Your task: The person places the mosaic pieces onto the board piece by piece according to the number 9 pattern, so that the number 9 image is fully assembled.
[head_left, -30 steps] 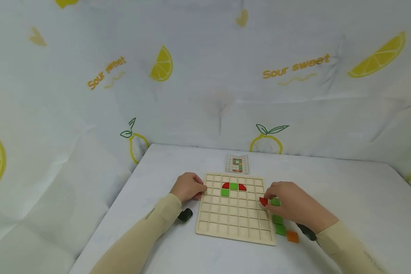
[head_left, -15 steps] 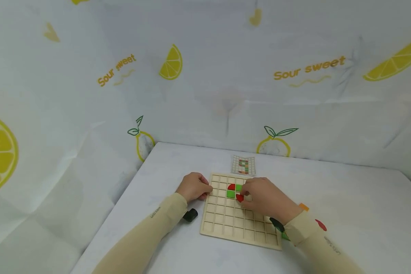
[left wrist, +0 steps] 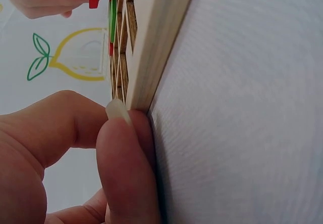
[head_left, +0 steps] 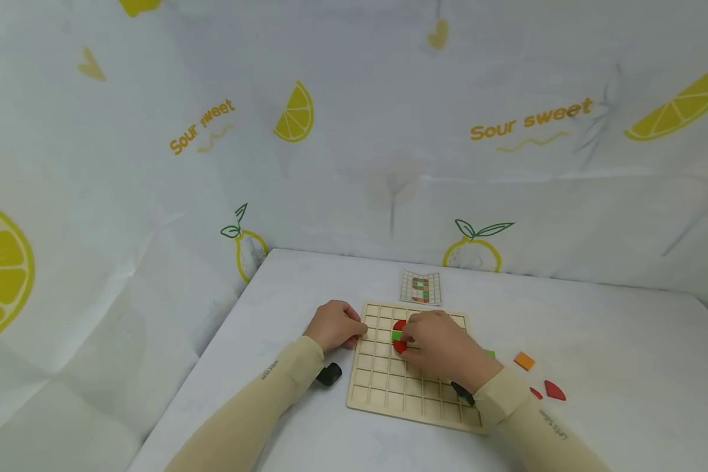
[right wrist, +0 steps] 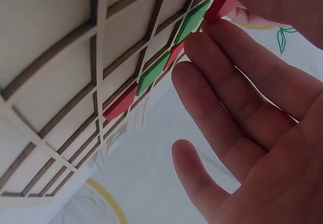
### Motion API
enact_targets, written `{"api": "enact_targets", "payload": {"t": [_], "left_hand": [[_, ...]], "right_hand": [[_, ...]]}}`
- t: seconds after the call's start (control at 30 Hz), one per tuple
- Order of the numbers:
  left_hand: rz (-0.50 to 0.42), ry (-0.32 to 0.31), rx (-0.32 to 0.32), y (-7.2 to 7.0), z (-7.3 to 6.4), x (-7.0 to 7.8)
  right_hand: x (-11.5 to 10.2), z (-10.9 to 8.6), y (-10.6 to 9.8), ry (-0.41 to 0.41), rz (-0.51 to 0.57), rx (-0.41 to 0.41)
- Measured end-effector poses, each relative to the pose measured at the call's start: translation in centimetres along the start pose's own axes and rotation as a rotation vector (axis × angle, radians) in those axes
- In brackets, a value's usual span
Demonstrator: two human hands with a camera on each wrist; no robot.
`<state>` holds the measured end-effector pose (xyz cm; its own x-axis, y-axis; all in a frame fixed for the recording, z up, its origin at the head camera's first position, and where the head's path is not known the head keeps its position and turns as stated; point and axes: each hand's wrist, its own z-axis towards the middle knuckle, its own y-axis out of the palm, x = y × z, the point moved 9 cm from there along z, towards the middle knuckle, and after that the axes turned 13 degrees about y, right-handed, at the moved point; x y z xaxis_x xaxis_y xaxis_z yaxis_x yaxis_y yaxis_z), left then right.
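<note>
A wooden grid board (head_left: 383,396) lies on the white table. My left hand (head_left: 334,326) pinches its left edge; in the left wrist view the thumb (left wrist: 123,158) lies against the board's side. Over the board, my right hand (head_left: 442,346) pinches a red quarter-circle tile (head_left: 399,347) between thumb and fingertips, just below a green square tile (head_left: 397,335). The right wrist view shows this red tile (right wrist: 220,4) tilted at the grid. Beyond it sit green squares (right wrist: 153,73) and red quarter-circles (right wrist: 121,103) in the cells. In the head view my right hand covers part of that row.
Behind the board lies a pattern card (head_left: 421,287) with a coloured figure on a grid. To the right are an orange square tile (head_left: 524,361), red tiles (head_left: 554,390) and a partly hidden green tile (head_left: 491,354). A lemon-print sheet (head_left: 342,164) hangs behind the table.
My right hand has carried the red quarter-circle tile from the board's right edge leftward to below the green square. My left hand keeps its place at the left edge.
</note>
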<state>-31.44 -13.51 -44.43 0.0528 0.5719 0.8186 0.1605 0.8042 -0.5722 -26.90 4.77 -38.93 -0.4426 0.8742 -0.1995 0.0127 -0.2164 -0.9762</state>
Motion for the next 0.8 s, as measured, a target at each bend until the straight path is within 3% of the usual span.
{"api": "enact_targets", "payload": {"t": [0.8], "left_hand": [[0.008,0.003,-0.004,-0.16,-0.05,0.14]], "right_hand": [[-0.40,-0.01,0.59,-0.007,-0.076,0.018]]}}
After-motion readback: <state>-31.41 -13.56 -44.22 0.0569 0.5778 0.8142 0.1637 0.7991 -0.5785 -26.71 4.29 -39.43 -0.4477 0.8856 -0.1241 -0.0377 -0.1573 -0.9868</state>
